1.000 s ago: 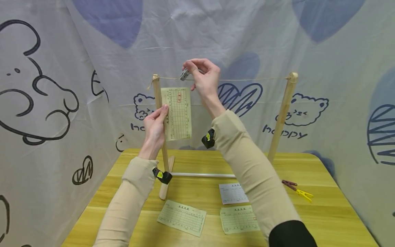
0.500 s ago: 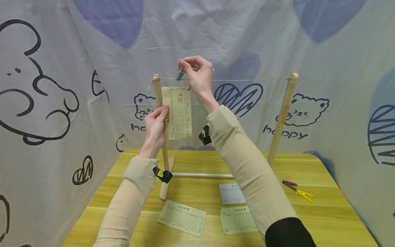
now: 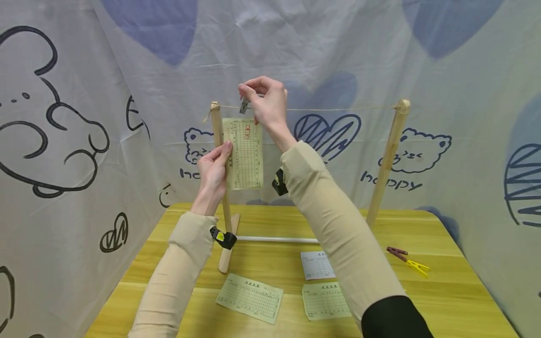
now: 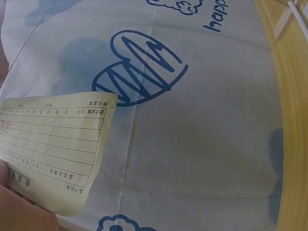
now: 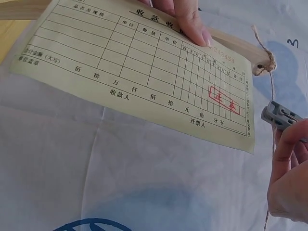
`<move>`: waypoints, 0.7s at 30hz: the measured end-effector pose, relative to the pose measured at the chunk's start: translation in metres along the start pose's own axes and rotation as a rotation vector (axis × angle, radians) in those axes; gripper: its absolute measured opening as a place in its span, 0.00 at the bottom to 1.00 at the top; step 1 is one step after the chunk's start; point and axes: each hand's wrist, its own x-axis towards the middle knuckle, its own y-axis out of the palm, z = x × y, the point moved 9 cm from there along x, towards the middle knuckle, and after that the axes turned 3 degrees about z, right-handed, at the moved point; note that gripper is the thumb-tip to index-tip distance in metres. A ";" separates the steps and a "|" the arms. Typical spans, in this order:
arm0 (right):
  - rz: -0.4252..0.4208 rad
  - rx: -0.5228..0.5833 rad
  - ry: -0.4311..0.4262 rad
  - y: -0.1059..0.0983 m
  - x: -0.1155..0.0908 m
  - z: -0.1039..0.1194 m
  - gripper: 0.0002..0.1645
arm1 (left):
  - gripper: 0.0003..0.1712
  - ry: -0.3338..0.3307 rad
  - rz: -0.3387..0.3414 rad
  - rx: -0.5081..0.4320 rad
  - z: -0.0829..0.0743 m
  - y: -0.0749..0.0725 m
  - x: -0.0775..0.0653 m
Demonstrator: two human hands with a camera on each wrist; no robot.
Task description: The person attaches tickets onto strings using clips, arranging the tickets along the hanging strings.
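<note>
A pale yellow receipt slip (image 3: 246, 159) with a red stamp hangs upright, pinched at its left edge between thumb and fingers of my left hand (image 3: 212, 171). Its top edge lies just below the string (image 3: 338, 109). My right hand (image 3: 270, 103) pinches a grey clothespin (image 3: 243, 105) above the slip, right at the string. In the right wrist view the clothespin (image 5: 281, 115) overlaps the string (image 5: 273, 163), apart from the slip (image 5: 144, 72); whether its jaws are around the string I cannot tell. The left wrist view shows the slip (image 4: 53, 149) and only part of the hand.
Two wooden posts (image 3: 386, 162) hold the string, with a white bar (image 3: 276, 240) low between them. On the wooden table (image 3: 169, 281) lie two yellowish slips (image 3: 250, 298) and a white slip (image 3: 317, 265). A maroon clothespin (image 3: 396, 253) and a yellow clothespin (image 3: 418, 267) lie at right.
My right hand has moved left along the string with the grey clothespin, which now points more steeply down. The slip in my left hand has risen very slightly.
</note>
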 end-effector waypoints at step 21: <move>0.072 -0.128 0.038 0.007 0.004 -0.002 0.12 | 0.04 -0.001 -0.011 0.001 -0.004 0.000 0.001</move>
